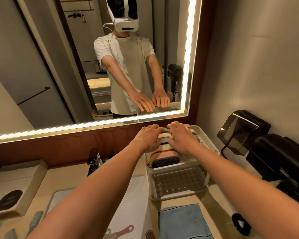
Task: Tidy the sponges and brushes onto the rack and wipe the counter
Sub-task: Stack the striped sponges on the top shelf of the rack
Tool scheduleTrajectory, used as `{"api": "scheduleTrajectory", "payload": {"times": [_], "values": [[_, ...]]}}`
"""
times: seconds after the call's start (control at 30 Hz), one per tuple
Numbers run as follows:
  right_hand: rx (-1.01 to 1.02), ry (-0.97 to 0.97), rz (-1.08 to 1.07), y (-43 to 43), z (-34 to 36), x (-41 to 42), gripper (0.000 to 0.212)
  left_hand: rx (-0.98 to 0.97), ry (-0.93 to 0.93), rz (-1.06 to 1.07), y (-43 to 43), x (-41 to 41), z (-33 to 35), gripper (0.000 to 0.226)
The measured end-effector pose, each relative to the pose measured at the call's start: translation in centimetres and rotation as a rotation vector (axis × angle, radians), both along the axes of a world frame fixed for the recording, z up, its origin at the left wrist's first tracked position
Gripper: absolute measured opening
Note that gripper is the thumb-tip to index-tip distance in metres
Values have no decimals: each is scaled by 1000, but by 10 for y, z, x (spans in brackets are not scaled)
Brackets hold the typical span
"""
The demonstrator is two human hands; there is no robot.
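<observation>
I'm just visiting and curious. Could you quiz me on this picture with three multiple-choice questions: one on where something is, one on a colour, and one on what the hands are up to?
1. Where is the folded blue cloth relative to the rack?
A. inside it
B. on the counter, in front of it
C. behind it

2. What colour is the rack?
A. red
B. white
C. black

3. What are the left hand and the right hand doing?
A. both rest on the sponges in the rack
B. both hold the blue cloth
C. one grips a brush

Answers:
1 B: the cloth lies on the counter at the rack's near side.
2 B: its rim and mesh walls are white.
3 A: both hands lie side by side on the row of sponges.
</observation>
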State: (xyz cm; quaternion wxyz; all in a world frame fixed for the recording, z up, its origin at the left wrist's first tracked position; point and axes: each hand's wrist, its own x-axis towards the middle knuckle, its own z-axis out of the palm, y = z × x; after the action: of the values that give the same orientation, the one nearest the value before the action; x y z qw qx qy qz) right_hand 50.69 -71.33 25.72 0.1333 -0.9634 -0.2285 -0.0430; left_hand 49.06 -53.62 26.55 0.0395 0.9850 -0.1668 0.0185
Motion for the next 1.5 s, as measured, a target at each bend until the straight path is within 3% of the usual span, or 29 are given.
{"api": "scheduleTrajectory", "payload": {"times": [0.37, 0.6, 1.2, 1.5], "values": [[-15, -38, 188, 117, -20, -30, 45, -116, 36, 219, 95, -44, -44, 60], [-140, 84, 290, 170, -71, -56, 45, -150, 241, 296, 148, -92, -107, 50], [-298, 372, 371, 262, -203, -118, 47, -217, 401, 422, 255, -184, -234, 51], [-242, 489, 384, 316, -254, -145, 39, -303, 495, 550, 306, -211, -278, 52]]}}
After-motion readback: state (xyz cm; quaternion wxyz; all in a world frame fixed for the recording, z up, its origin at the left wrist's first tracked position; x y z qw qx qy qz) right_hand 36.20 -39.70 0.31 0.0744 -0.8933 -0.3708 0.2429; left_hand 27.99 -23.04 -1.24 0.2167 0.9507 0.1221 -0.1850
